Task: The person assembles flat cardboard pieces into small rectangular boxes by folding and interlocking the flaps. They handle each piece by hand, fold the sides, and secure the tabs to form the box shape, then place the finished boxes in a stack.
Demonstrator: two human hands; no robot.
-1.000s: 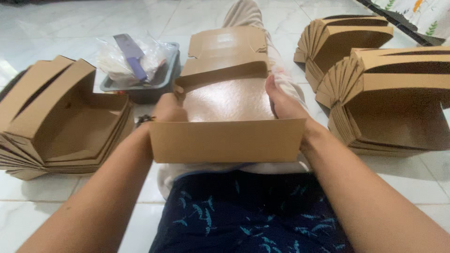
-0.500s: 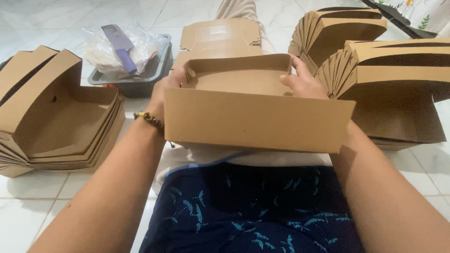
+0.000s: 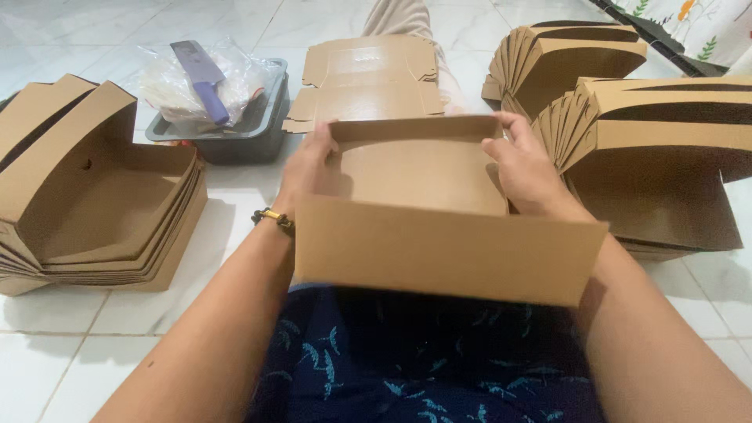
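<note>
I hold a brown cardboard box over my lap, its lid flap hanging toward me. My left hand grips the box's left wall, fingers curled over its far corner. My right hand grips the right wall, fingers on the rim. A beaded band sits on my left wrist. The box is folded up into a tray shape and is empty.
A flat unfolded cardboard blank lies on my outstretched leg. Nested stacks of folded boxes stand at left and at right. A dark tray holds plastic bags and a purple-handled cleaver. White tiled floor all around.
The box has come nearer to me and lower over my lap. Both hands shifted from its far corners to its side walls, and the folded box is now squared up.
</note>
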